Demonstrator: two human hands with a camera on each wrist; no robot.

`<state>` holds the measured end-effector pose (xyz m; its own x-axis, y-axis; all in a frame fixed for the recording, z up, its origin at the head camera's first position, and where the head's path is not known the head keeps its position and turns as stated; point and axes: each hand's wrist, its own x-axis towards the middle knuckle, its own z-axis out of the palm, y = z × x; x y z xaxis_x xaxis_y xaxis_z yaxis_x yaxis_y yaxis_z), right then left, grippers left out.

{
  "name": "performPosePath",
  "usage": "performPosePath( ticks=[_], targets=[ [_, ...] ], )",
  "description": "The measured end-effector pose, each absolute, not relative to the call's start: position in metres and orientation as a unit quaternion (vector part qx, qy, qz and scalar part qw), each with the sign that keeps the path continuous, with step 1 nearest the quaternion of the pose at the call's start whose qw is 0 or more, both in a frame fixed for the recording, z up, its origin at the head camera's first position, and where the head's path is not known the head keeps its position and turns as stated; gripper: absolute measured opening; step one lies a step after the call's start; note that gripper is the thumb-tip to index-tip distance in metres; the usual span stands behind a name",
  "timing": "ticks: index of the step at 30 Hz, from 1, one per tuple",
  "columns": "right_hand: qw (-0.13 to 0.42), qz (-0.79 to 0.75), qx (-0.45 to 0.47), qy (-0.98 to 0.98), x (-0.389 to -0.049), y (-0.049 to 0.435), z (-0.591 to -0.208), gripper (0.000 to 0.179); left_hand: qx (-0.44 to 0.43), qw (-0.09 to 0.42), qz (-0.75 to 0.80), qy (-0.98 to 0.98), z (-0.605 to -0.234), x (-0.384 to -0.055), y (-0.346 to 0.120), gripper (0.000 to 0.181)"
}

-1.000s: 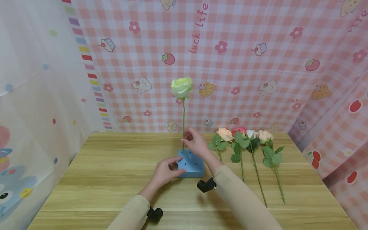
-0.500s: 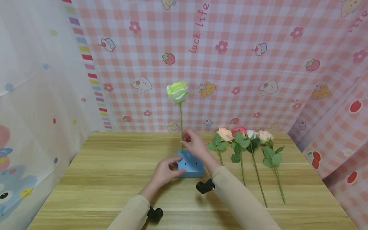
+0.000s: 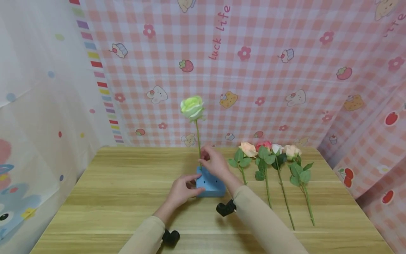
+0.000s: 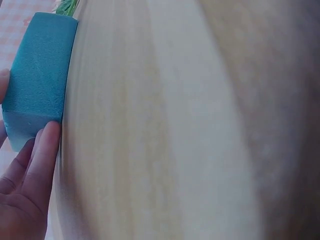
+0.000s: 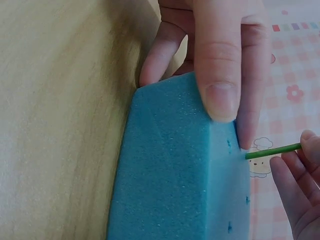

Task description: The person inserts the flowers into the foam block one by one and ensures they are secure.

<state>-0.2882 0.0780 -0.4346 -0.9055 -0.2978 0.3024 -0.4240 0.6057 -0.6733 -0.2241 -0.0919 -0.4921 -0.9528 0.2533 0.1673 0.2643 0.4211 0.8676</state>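
The left hand (image 3: 180, 190) grips a blue rectangular foam block's (image 3: 210, 193) left side on the wooden surface (image 3: 127, 197). Beyond it, a round green-white rose (image 3: 192, 107) leans left, its thin green stem (image 3: 198, 139) pinched just above the block by the right hand (image 3: 215, 164). To its right lie a peach rose (image 3: 248, 149), pink rose (image 3: 264, 144), white rose (image 3: 277, 148) and cream rose (image 3: 291, 151).

A makeshift tabletop booth, it seems: pink checked cloth (image 3: 269, 77) with cartoon prints hangs across the top and right of the frame, paler cloth (image 3: 38, 106) at left, enclosing a wood-grain table (image 3: 127, 190) at lower centre.
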Motion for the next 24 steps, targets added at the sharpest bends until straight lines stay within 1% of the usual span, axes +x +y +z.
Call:
performPosePath(
  ticks=[24],
  targets=[
    [0.068, 0.402, 0.208, -0.889, -0.288, 0.077, -0.446, 0.015, -0.166, 0.014, -0.516, -0.840, -0.495, -0.226, -0.093, 0.051]
  ],
)
